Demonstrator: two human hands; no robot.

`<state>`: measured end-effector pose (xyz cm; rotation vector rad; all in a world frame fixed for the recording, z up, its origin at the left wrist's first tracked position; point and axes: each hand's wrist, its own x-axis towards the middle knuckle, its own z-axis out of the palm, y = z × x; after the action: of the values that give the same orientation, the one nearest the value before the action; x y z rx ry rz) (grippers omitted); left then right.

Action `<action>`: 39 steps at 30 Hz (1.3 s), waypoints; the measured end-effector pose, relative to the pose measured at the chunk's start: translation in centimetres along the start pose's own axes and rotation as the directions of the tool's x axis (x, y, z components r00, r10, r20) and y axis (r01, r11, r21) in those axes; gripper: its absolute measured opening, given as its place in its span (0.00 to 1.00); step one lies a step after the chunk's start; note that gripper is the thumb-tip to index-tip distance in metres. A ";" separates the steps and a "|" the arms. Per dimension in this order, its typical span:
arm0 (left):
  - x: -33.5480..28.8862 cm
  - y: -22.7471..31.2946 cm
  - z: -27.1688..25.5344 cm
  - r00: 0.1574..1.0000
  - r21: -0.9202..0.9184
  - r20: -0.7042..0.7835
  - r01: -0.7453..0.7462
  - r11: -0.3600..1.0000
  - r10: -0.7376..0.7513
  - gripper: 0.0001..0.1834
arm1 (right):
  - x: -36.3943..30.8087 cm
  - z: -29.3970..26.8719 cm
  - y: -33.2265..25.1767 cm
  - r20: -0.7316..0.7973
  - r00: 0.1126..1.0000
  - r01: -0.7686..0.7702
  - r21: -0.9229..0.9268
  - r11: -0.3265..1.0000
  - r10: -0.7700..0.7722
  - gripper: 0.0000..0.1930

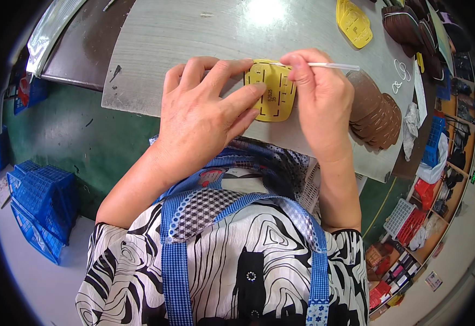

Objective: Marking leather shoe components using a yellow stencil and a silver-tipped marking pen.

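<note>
A yellow slotted template point(272, 106) lies on the grey tabletop in front of me. My left hand point(207, 95) rests on its left side, fingers spread, with fingertips pressing on its face and upper left edge. Between the thumb and fingers of my right hand point(321, 89) is a thin white marking pen point(335, 66), its tip at the template's top edge. What lies under the template is mostly hidden. Right beside my right hand, a fanned stack of brown cut pieces point(376, 111) carries rows of short light marks.
More yellow templates point(354, 24) lie at the far right, near bundled brown pieces point(403, 27). White string loops point(400, 76) and a crumpled white scrap point(411, 125) sit near the right edge. Blue crates point(42, 206) stand on the floor at left; loaded shelves point(438, 217) line the right.
</note>
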<state>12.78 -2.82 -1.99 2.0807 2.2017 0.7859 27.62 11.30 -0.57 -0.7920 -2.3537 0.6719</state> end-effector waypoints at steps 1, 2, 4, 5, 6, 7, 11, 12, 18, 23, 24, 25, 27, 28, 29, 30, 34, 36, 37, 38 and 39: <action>0.0 0.0 0.1 1.000 0.005 -0.011 0.002 1.000 -0.002 0.16 | -0.2 -0.4 0.1 0.003 1.000 -0.002 -0.002 1.000 0.002 0.09; -0.1 0.0 0.1 1.000 0.009 -0.023 0.004 1.000 -0.004 0.16 | -0.6 -0.8 0.1 0.002 0.999 -0.036 -0.036 0.999 0.036 0.09; 0.0 -0.1 0.1 1.000 0.007 -0.023 0.003 1.000 -0.003 0.16 | -1.4 -1.4 -0.3 0.000 0.997 -0.074 -0.074 0.995 0.074 0.09; 0.0 -0.1 0.1 1.000 0.010 -0.024 0.003 1.000 -0.003 0.16 | -2.1 -1.6 -0.5 0.002 0.995 -0.100 -0.090 0.991 0.101 0.09; 0.0 -0.1 0.1 1.000 0.007 -0.025 0.006 1.000 -0.006 0.16 | -2.7 -1.8 -0.7 0.006 0.992 -0.125 -0.106 0.986 0.126 0.09; 0.1 -0.1 0.1 1.000 0.009 -0.022 0.007 1.000 -0.007 0.16 | -3.5 -1.9 -1.0 0.009 0.992 -0.123 -0.108 0.986 0.125 0.09; 0.0 -0.2 -0.1 1.000 0.008 -0.013 -0.007 1.000 0.007 0.18 | -4.2 -2.2 -1.5 0.013 0.979 -0.205 0.092 0.974 0.205 0.10; 0.1 -0.2 0.0 1.000 0.009 -0.011 -0.008 1.000 0.008 0.18 | -3.9 -2.3 -1.4 0.000 0.969 -0.243 0.174 0.954 0.246 0.11; 0.2 -0.1 0.1 0.999 -0.034 -0.010 0.053 0.998 -0.054 0.26 | -1.2 1.4 -0.9 -0.038 0.999 0.032 0.138 0.990 -0.027 0.10; 0.3 -0.1 -0.1 1.000 -0.037 -0.008 0.030 0.999 -0.030 0.26 | -1.1 1.0 -1.6 -0.020 0.999 0.033 0.072 0.997 -0.032 0.07; 0.2 -0.3 0.1 0.999 -0.036 -0.008 0.036 0.999 -0.036 0.26 | -1.7 0.9 -2.0 0.024 0.999 0.033 0.054 0.998 -0.034 0.06; 0.1 -0.3 0.2 0.999 -0.035 -0.018 0.034 0.999 -0.035 0.25 | -2.4 0.5 -2.4 0.066 0.997 0.031 0.032 0.999 -0.033 0.06; 0.1 -0.4 0.3 0.999 -0.037 -0.029 0.036 0.999 -0.037 0.25 | -3.9 -0.2 -3.2 0.107 0.994 0.018 0.042 0.999 -0.022 0.06; 0.2 -0.4 0.3 0.999 -0.034 -0.035 0.029 0.999 -0.030 0.25 | -4.4 -0.5 -3.4 0.143 0.990 0.004 0.053 0.999 -0.011 0.05; 0.2 -0.3 0.3 0.999 -0.030 -0.041 0.023 0.999 -0.024 0.24 | -4.5 -0.6 -3.4 0.133 0.991 -0.028 0.072 0.997 0.018 0.07; 0.2 -0.3 0.3 0.999 -0.031 -0.042 0.023 0.999 -0.024 0.24 | -4.4 -0.7 -3.3 0.133 0.991 -0.028 0.072 0.997 0.018 0.07; 0.0 -0.2 0.2 0.999 -0.024 -0.033 0.027 0.999 -0.028 0.25 | -3.4 -0.7 -2.8 0.093 0.989 -0.134 0.203 0.970 0.118 0.10; 0.0 -0.1 0.2 0.999 -0.028 -0.035 0.025 0.999 -0.026 0.24 | -2.5 -0.2 -2.1 0.031 0.982 -0.187 0.272 0.944 0.186 0.11; 0.0 0.0 0.2 0.999 -0.023 -0.034 0.023 0.999 -0.024 0.24 | -1.9 0.2 -1.6 0.007 0.992 -0.122 0.203 0.972 0.123 0.11; 0.0 0.1 0.2 0.999 -0.019 -0.031 0.021 1.000 -0.022 0.24 | -1.5 0.4 -1.2 -0.011 0.998 -0.057 0.131 0.990 0.059 0.11; 0.0 0.0 0.3 0.999 -0.019 -0.030 0.022 1.000 -0.022 0.24 | -1.2 0.8 -1.2 -0.008 0.999 -0.043 0.118 0.992 0.044 0.10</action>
<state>12.84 -2.70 -2.22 2.0459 2.2192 0.8381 27.47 9.47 -0.85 -0.7940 -2.2695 0.8155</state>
